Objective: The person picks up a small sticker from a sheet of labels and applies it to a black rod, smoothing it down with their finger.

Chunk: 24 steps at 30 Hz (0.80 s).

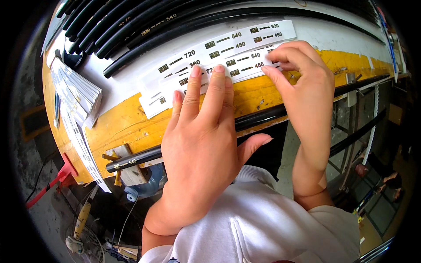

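My left hand (199,127) lies flat with its fingers apart, pressing on a white label sheet (243,64) printed with rows of black marks. Thumb and bent fingers of my right hand (307,83) close in a pinch at that sheet's right end; whether a single label is lifted there is hidden. Under and behind it are further white label sheets (223,38), partly overlapped. Closer to me, a glossy black rod (147,157) with gold print runs along the bench's front edge, passing behind both my hands.
Several black rods (131,33) lie side by side at the bench's back. A fanned stack of white sheets (79,90) sits at the left end, above a hanging printed strip (85,151). Wooden blocks (127,164) support the front rod. A fan (81,243) stands below left.
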### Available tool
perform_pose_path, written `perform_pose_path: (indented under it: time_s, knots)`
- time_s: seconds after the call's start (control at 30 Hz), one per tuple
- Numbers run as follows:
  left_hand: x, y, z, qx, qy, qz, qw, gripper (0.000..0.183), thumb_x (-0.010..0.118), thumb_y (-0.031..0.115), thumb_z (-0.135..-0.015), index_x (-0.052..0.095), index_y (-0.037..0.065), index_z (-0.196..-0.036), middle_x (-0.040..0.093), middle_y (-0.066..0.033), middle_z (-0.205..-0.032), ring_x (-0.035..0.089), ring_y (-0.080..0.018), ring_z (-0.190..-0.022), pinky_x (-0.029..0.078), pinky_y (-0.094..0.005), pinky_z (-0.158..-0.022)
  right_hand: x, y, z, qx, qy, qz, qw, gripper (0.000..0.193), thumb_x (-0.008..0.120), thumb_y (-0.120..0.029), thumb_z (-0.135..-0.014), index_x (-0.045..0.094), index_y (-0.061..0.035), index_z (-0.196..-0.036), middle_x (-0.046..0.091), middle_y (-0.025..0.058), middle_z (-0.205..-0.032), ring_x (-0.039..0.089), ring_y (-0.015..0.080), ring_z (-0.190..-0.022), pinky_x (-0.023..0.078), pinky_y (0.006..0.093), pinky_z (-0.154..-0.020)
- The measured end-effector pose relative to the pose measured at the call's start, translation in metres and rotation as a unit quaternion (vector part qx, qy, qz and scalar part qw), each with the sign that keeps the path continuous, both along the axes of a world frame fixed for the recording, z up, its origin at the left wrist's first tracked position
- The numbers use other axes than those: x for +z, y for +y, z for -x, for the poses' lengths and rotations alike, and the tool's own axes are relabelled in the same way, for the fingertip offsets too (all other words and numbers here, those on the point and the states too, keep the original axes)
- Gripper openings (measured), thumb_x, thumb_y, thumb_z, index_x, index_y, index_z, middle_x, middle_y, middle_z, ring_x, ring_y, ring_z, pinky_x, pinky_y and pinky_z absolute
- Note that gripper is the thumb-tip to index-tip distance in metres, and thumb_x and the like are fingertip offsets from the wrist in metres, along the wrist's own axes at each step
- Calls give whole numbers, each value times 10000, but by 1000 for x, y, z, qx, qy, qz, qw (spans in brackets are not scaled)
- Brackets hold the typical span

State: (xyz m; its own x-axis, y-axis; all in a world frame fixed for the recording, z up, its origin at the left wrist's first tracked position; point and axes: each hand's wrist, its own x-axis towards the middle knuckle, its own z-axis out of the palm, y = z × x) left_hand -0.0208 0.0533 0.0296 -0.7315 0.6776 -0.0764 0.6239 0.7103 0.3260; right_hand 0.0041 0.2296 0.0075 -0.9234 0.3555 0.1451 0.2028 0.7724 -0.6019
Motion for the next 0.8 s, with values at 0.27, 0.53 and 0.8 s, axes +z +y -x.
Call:
perform_pose_path:
  time_s: [0.27, 0.53, 0.8]
  knots:
    - [0, -2, 0, -1, -2, -8, 1000, 843, 686, 609, -723, 582, 22, -1319, 528, -97, -1400, 463, -355, -1342, 480, -421, -995, -9, 4, 2, 18, 42, -34, 998, 197, 743, -60, -765, 696, -1, -946, 630, 112, -915, 612, 307, -773, 493, 370, -698]
    - [4, 0, 2, -11, -15, 15, 1000, 824, 697, 605, -713, 604, 32, -1298, 535, -67, -1410, 490, -351, -1318, 494, -390, -969, -4, 1, 0, -12, 13, -20, 1000, 176, 745, -1, -754, 701, 7, -925, 655, 89, -931, 643, 217, -760, 506, 300, -691]
    - [11, 10, 3, 1, -35, 50, 998, 842, 661, 660, -720, 633, 17, -1263, 566, -65, -1391, 515, -375, -1293, 513, -394, -940, -2, -1, 3, 16, 17, -54, 998, 218, 735, 46, -753, 718, 9, -967, 635, 67, -895, 631, 174, -741, 494, 265, -676]
